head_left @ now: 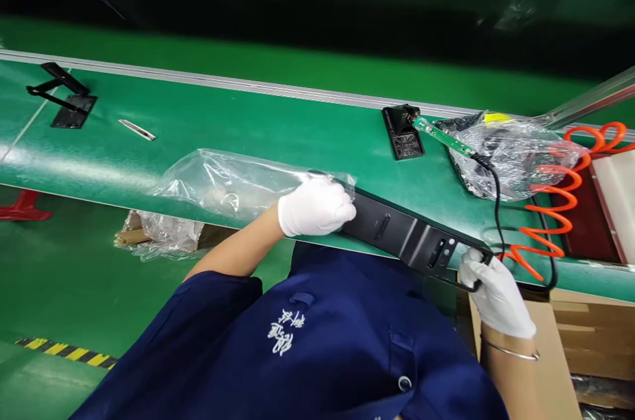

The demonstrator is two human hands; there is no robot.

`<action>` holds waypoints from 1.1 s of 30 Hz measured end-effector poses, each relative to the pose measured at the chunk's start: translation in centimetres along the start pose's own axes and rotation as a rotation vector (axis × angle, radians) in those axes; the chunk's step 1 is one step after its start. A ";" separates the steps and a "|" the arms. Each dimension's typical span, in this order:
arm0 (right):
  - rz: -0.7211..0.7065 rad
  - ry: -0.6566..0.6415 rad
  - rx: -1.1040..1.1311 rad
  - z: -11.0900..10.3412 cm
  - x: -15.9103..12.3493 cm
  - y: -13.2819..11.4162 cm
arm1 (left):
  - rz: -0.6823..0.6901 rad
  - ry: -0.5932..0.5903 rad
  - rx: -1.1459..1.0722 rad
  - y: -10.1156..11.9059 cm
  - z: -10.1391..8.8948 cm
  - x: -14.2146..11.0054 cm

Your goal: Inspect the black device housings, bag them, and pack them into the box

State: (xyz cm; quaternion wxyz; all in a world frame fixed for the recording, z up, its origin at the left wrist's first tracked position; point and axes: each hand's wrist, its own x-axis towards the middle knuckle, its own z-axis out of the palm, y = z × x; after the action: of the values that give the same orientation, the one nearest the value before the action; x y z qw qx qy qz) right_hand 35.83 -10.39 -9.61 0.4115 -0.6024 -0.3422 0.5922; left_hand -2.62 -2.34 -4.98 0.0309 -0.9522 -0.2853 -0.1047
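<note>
A long black panel [380, 221] with slots and a few small round holes lies slanted across the front of the green workbench. Its left end is inside the mouth of a clear plastic bag [218, 185], which stretches off to the left. My left hand [317, 207], in a white glove, is closed on the bag's mouth around the panel. My right hand [499, 294], also white-gloved, grips the frame-like right end of the panel, fingers curled through its opening.
A soldering iron [441, 135] rests in its black stand [404, 132]. Beside it lie crumpled plastic wrap [510, 155] and a coiled orange hose [555, 208]. A craft knife [137, 129] and a black folding bracket [69, 96] are at left. Cardboard boxes [590, 334] stand below right.
</note>
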 end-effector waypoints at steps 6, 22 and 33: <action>-0.017 0.042 0.036 1.4 0.4 -0.1 | 0.192 0.167 0.010 2.1 1.0 0.9; -0.048 -0.079 -0.081 12.7 2.4 -2.7 | 0.534 -0.195 -0.326 9.5 1.9 9.8; -0.006 -0.212 0.012 14.2 4.5 -2.4 | 0.017 -0.160 -1.109 8.2 7.7 5.5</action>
State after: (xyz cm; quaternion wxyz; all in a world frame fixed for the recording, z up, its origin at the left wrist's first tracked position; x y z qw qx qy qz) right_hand 22.18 -4.00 -8.87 0.3784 -0.5330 -0.3823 0.6532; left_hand 7.82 -5.35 -11.26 -0.4956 -0.8330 -0.1812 -0.1661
